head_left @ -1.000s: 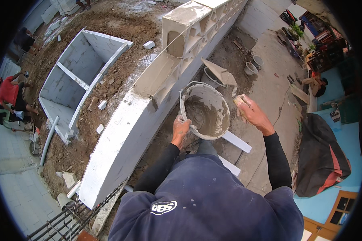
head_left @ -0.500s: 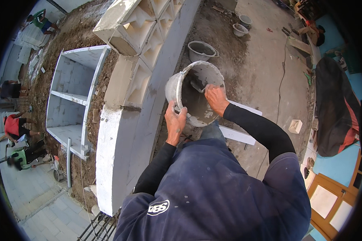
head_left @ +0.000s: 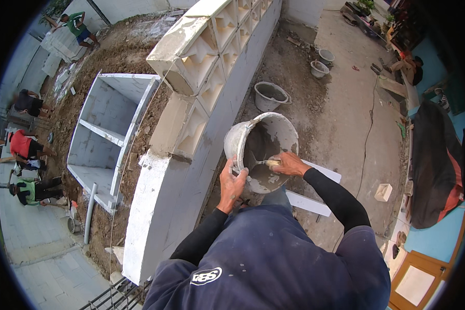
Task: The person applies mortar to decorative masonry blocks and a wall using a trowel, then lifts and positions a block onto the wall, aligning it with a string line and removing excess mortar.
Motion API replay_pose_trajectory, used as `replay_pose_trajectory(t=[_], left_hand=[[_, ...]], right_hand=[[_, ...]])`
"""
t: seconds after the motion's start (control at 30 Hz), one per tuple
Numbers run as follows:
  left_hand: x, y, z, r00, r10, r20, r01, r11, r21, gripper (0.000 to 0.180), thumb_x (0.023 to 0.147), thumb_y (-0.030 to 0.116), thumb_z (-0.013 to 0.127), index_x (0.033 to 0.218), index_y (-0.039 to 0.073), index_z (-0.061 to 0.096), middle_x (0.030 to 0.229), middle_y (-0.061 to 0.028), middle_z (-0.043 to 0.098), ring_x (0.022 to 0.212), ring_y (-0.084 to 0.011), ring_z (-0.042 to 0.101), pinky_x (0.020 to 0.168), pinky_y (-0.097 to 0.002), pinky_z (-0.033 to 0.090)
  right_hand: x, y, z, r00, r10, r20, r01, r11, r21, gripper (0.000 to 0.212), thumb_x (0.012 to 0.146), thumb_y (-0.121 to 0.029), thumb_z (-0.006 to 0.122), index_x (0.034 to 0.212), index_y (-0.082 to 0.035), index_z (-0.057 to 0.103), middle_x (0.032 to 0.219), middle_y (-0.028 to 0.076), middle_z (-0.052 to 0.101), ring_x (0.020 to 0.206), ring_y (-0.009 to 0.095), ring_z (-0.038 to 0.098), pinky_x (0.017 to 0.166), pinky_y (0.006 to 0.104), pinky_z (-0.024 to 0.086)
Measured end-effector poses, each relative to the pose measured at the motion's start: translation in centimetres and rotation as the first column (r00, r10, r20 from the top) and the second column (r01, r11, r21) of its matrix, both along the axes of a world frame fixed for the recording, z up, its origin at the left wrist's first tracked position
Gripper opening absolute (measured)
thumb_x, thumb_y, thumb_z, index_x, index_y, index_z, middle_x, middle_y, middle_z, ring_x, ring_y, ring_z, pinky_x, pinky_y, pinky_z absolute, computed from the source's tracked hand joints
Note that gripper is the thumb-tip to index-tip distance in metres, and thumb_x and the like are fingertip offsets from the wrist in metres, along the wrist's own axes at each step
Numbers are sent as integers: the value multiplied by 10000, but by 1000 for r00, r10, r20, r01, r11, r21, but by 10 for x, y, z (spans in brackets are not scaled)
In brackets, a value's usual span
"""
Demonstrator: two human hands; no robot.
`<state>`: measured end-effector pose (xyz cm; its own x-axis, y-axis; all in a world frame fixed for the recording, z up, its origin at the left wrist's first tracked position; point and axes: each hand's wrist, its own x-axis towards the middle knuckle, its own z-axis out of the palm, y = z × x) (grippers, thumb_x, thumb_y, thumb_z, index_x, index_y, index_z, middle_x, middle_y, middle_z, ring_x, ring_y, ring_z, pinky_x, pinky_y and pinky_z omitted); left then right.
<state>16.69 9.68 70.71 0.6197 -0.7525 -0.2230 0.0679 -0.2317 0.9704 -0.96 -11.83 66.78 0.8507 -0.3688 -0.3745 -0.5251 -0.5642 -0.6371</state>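
Far left, a white block wall [head_left: 175, 188] with patterned openwork blocks [head_left: 212, 57] along its upper course; the bucket is just right of it, so a sideways swing of the arm could knock the rim on the wall, in my judgement. Bucket [head_left: 233, 140], with grey mortar [head_left: 261, 144] inside, leans its mouth toward the wearer; its weight rests at least partly on one grip at the rim, and a wet or slick edge could let it slip or tip, spilling mortar. Whether anything bears it from below: cannot tell. Trowel [head_left: 273, 163] sits across the mouth, blade partly within; too hard a scrape could twist the bucket in that grip, or flick mortar onto the pale boards [head_left: 310, 203] below right. Pose: left forearm angles up from the lower edge, elbow bent; left hand [head_left: 233, 184] is pinched on the near-left rim, thumb near the lip, other fingers against the outer wall and partly hidden. Right forearm crosses inward from the right; right hand [head_left: 290, 164] is closed around the trowel handle, knuckles up, over the bucket's right side, wrist roughly in line.
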Motion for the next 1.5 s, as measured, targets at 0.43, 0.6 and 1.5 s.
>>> replay_pose_trajectory(t=[0.43,0.6,1.5], left_hand=[[20,1,-9,881,290,-375,-319,947,-18,188,890,97,684,1000,43,541,806,-42,629,680,-127,608,613,-305,500],[12,6,-21,845,305,-440,-327,945,26,170,894,98,681,993,41,556,826,-44,604,683,-129,583,603,-323,486],[12,32,-89,846,389,-365,-356,921,158,203,844,144,700,977,1,644,808,-124,703,747,-209,708,693,-379,543]], right_hand=[[-10,72,97,845,-496,199,432,853,294,515,969,-412,737,1206,42,688,833,114,691,726,155,611,697,354,516],[19,83,114,818,-398,415,377,916,136,429,969,-330,721,1173,46,684,888,103,712,773,158,633,736,352,529],[187,62,108,775,-73,628,106,994,-15,323,1088,-337,531,1029,-34,624,753,59,628,591,139,593,539,322,480]])
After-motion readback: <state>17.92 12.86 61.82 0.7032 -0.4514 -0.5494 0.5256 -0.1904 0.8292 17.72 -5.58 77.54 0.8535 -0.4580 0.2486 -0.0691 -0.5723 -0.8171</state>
